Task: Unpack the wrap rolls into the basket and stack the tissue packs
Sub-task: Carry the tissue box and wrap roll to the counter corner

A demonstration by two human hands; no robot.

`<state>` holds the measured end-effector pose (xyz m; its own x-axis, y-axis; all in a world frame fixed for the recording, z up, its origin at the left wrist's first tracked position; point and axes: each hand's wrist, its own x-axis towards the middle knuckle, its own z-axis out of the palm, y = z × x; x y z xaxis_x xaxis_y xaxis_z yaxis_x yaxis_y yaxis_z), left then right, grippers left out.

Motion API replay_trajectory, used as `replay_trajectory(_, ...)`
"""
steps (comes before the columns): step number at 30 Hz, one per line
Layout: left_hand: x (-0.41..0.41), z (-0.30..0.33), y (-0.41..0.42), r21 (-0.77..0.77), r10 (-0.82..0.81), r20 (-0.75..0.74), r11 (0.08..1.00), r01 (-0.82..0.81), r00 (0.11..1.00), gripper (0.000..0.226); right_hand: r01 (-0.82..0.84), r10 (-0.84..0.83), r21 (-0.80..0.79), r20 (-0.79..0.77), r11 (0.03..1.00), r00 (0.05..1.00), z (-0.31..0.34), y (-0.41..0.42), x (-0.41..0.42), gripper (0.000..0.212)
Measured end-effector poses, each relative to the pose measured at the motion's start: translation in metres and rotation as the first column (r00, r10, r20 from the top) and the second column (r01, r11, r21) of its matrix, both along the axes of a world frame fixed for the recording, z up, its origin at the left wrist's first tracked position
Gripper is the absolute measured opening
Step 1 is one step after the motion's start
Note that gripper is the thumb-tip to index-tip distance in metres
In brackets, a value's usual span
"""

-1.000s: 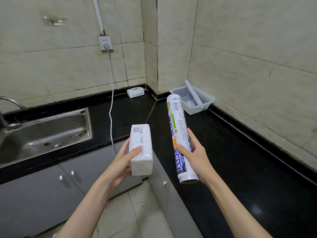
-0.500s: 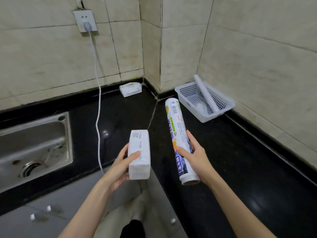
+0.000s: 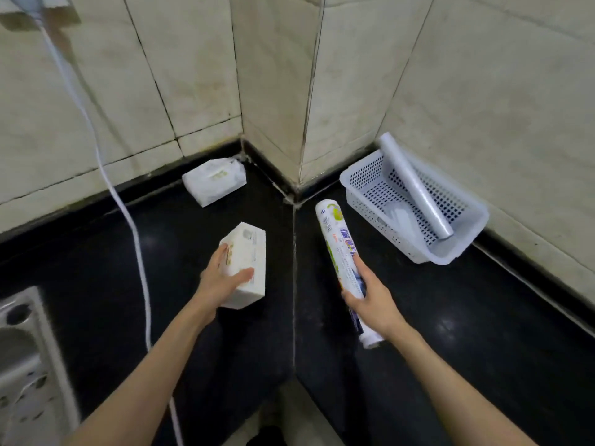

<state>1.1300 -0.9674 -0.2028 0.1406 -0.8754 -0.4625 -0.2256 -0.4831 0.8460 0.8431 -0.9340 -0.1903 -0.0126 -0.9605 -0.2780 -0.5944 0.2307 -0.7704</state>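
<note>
My left hand (image 3: 222,280) grips a white tissue pack (image 3: 249,257) above the black countertop (image 3: 483,333). A second tissue pack (image 3: 214,181) lies flat on the counter by the back wall, near the corner. My right hand (image 3: 375,299) holds a packaged wrap roll (image 3: 338,246) with printed label, its far end pointing toward the corner. To its right a white perforated basket (image 3: 463,249) sits against the right wall. An unwrapped clear wrap roll (image 3: 415,188) leans in the basket, one end over the rim.
A white power cord (image 3: 128,220) hangs from a wall socket (image 3: 32,8) and trails across the counter on the left. A steel sink (image 3: 29,358) edge shows at the lower left. Tiled walls meet in a corner behind the counter.
The view has moved closer to the corner and tilted down. Both hands have moved forward over the counter with the tissue pack and the wrap roll; the tissue pack is turned more flat.
</note>
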Motion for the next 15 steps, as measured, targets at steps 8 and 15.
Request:
replay_trajectory(8, 0.01, -0.027, -0.107, 0.044, -0.242, 0.522, 0.965, 0.258, 0.818, 0.087, -0.122, 0.134, 0.06, -0.296, 0.991, 0.946, -0.028, -0.078, -0.022, 0.077)
replay_trajectory(15, 0.013, -0.045, -0.161, -0.068, -0.237, 0.746, 0.903, 0.425, 0.622, 0.081, -0.13, 0.13, 0.02, -0.33, 0.991, 0.935, -0.046, -0.115, -0.025, 0.076)
